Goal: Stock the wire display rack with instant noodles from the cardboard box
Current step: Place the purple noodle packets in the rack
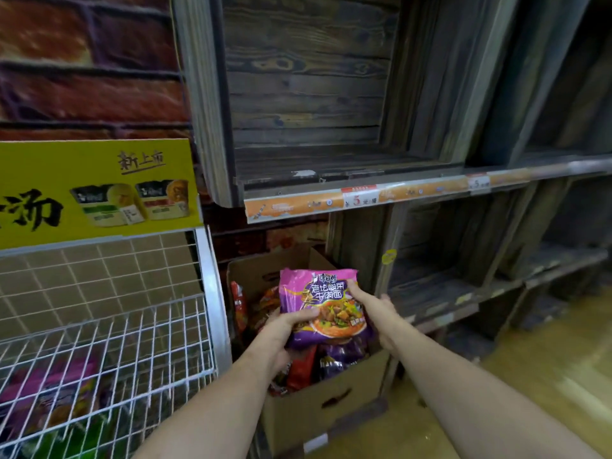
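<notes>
Head view looks down at both hands holding one purple noodle pack (323, 304) right above the open cardboard box (326, 405). The left hand (281, 336) has it by the lower left corner, thumb curled over the front of the wrapper and the rest of the fingers tucked underneath, so it's closed on the pack. The right hand (372, 309) grips the right edge, thumb on the front near the printed lettering, fingers wrapped behind — also closed on it. The pack is upright-ish, face toward the camera, with a bowl picture on the front. Under it the box still has plenty of packs inside, red ones on the left and darker purple ones lower down. The box sits on the floor between the white wire display rack (109, 342) on the left and the dark wooden shelving (331, 180) on the right. The rack's wire basket has a few packs visible through the mesh — pink and green, pretty blurry. A yellow sign (96, 190) with product pictures tops the rack, and an orange price strip (364, 197) runs along the wooden shelf edge.
</notes>
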The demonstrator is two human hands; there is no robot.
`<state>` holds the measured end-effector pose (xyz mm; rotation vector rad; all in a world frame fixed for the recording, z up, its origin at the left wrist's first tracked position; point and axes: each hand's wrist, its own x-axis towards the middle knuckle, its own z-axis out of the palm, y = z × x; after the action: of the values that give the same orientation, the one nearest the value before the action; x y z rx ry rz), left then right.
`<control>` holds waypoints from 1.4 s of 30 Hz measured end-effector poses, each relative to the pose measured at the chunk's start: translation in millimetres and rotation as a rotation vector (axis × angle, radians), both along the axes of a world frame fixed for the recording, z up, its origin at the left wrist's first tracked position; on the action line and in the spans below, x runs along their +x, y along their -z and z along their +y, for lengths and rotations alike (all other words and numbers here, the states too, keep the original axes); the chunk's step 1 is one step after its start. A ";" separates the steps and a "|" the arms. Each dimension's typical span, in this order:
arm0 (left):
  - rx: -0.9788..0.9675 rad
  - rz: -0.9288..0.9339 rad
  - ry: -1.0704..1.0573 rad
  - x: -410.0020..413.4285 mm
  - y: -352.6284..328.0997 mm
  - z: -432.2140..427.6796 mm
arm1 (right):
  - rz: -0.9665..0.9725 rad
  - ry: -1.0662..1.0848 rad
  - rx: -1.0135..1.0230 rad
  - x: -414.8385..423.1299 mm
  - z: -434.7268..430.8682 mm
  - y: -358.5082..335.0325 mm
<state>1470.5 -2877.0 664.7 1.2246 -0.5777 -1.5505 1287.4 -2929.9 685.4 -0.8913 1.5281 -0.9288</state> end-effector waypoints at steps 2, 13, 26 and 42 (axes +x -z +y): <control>0.000 -0.002 0.047 -12.7 0.3 12.7 | -0.308 -0.155 0.094 -14.4 25.9 -4.2; -0.030 -0.104 0.016 -75.3 -11.3 115.2 | -0.267 -0.266 -0.007 -76.2 120.2 -0.4; 0.232 -0.186 -0.403 -79.6 24.1 324.0 | -0.223 -0.666 0.181 -51.3 283.7 58.1; 0.249 -0.193 -0.596 133.9 37.5 488.0 | -0.158 -0.823 0.225 178.6 418.7 62.2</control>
<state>1604.4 -2389.0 627.1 1.5721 -0.1110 -1.0232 1466.0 -2511.3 623.2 -1.1150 0.9558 -0.2140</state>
